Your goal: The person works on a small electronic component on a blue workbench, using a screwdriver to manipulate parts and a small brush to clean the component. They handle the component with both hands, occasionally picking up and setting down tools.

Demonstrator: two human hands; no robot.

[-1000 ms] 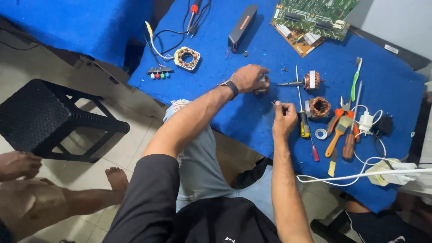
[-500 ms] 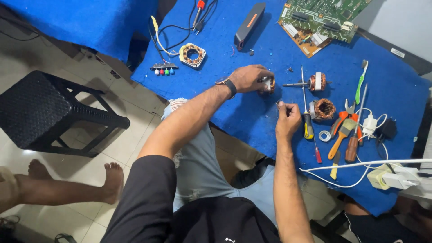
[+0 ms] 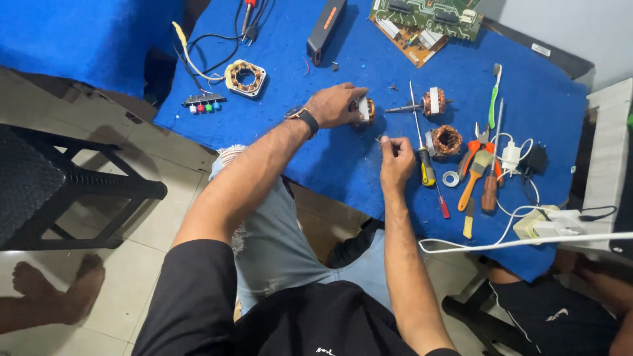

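My left hand (image 3: 335,105), with a watch on the wrist, grips a small motor part with copper windings (image 3: 366,109) on the blue tablecloth (image 3: 330,171). My right hand (image 3: 395,159) hovers just right of and nearer than it. Its fingertips pinch a tiny piece that is too small to identify. A rotor with a shaft (image 3: 427,103) and a copper-wound stator (image 3: 447,140) lie just right of my hands. A yellow-handled screwdriver (image 3: 426,166) lies beside my right hand.
Orange pliers (image 3: 476,165), a green toothbrush (image 3: 494,99), a tape roll (image 3: 451,178) and a white adapter with cable (image 3: 547,225) lie at right. A stator ring (image 3: 245,77), a black box (image 3: 326,23) and a circuit board (image 3: 428,20) are farther back. A black stool (image 3: 59,188) and another person's foot (image 3: 59,290) are at left.
Both hands stay at the same spot on the cloth, the left still on the motor part. The other person's foot at the lower left has shifted.
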